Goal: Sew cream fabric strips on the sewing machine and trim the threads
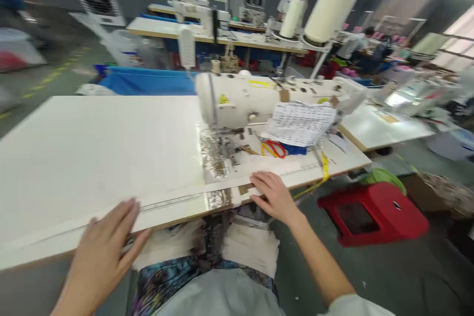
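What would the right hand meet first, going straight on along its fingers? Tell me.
The right hand would probably meet the metal parts beneath the sewing machine's head, ahead and to the left; blur leaves the depth unsure.

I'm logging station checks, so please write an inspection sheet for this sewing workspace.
Surface: white tabletop; shiny patch near the needle area.
Job's things: long white strip along the front edge; sewing machine behind.
Clutter: scissors, printed sheet, yellow tape measure hanging over the edge.
Hands: left hand by the front edge; right hand on the strip.
Cables: nothing clearly seen.
Surroundings: red stool-like object on the floor; another person behind.
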Motion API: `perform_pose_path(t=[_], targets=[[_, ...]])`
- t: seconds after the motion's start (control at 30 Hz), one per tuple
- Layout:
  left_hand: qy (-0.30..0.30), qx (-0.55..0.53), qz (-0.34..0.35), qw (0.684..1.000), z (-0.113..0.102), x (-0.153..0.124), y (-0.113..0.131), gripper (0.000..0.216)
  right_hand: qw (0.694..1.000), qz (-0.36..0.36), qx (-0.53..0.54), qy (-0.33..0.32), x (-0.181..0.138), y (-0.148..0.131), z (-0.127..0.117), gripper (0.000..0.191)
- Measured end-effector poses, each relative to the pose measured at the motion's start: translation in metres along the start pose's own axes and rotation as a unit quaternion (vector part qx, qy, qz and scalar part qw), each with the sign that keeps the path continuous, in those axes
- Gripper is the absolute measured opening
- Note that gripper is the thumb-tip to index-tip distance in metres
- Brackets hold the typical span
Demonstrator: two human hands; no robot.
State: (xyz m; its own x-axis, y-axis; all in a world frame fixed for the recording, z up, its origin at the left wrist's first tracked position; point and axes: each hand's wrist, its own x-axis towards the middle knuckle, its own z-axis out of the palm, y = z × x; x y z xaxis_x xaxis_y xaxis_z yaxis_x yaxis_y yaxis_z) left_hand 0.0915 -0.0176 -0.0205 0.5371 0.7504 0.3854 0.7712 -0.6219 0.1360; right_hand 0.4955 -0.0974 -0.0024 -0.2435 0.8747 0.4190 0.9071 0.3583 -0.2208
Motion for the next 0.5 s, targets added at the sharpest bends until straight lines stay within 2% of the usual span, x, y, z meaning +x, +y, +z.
perform_pose_path(t=[0.1,0.17,0.23,0.3,0.37,0.43,0.5], targets=[[0.020,0.035,0.027,0.999,0.004,-0.010,-0.007,0.059,0.999,-0.025,-0.023,-0.026,0.001,0.002,-0.007,0.032],[0.045,0.016,0.030,0.998,0.000,-0.012,-0.011,0.045,0.998,-0.036,-0.030,-0.038,-0.001,0.002,-0.012,0.021],[0.052,-0.048,0.013,0.997,-0.008,-0.014,-0.011,0.028,0.998,-0.027,-0.010,-0.061,-0.002,-0.003,-0.020,0.021],[0.014,-0.150,-0.052,0.987,-0.020,-0.015,-0.007,0.026,0.994,0.027,0.045,-0.098,0.000,-0.013,-0.029,0.023],[-0.079,-0.276,-0.155,0.945,-0.032,-0.013,0.001,0.036,0.977,0.099,0.123,-0.142,0.006,-0.029,-0.038,0.026],[-0.189,-0.405,-0.237,0.862,-0.042,-0.008,0.013,0.046,0.953,0.137,0.204,-0.176,0.017,-0.049,-0.044,0.040],[-0.257,-0.493,-0.266,0.787,-0.048,0.001,0.027,0.051,0.934,0.124,0.272,-0.195,0.030,-0.072,-0.045,0.036]])
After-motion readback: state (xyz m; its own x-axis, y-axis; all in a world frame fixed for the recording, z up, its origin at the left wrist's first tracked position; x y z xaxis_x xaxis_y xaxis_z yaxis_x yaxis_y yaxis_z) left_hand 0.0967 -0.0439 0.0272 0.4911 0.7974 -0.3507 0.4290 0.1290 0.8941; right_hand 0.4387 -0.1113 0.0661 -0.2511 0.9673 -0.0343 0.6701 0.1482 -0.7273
